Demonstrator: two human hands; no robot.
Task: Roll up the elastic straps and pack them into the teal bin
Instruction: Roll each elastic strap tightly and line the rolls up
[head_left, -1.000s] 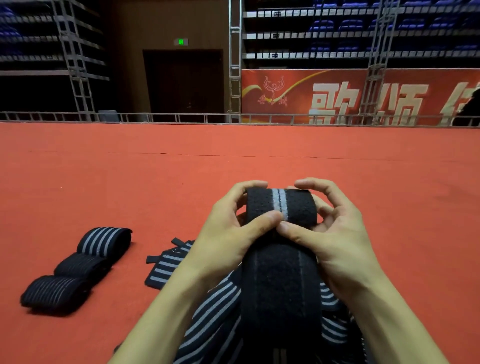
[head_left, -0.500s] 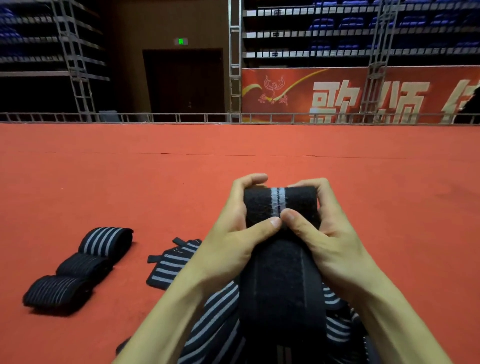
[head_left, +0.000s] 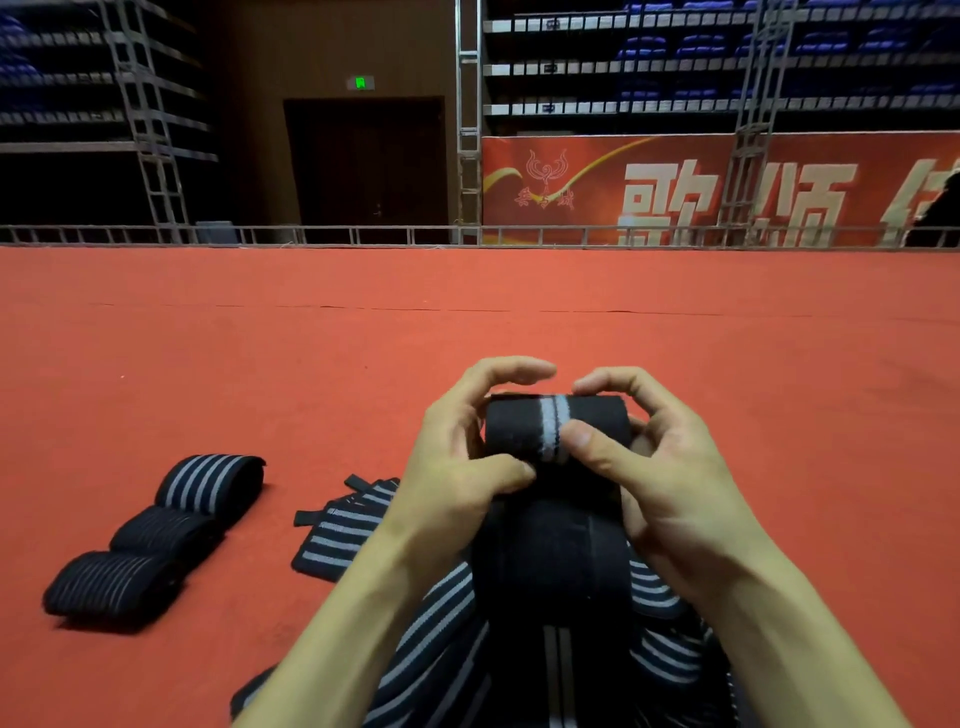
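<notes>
We hold the part-rolled strap (head_left: 556, 431) up over the near edge of the red carpet (head_left: 519, 322), its free length hanging toward us. Our left hand (head_left: 457, 467) and right hand (head_left: 670, 488) each clasp one end of the roll, thumbs pressed on its front and fingers arched over the top. To wind well, we want the edges square, the grey stripe centred and the pull even. Three finished rolls (head_left: 156, 535) lie to the left, and the teal bin is out of sight.

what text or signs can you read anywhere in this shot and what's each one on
"歌颂" on the red banner; a third character is cut off.
Small script under its emblem: too blurred.
Green sign above the door: too small.
Held strap: no text.
</notes>
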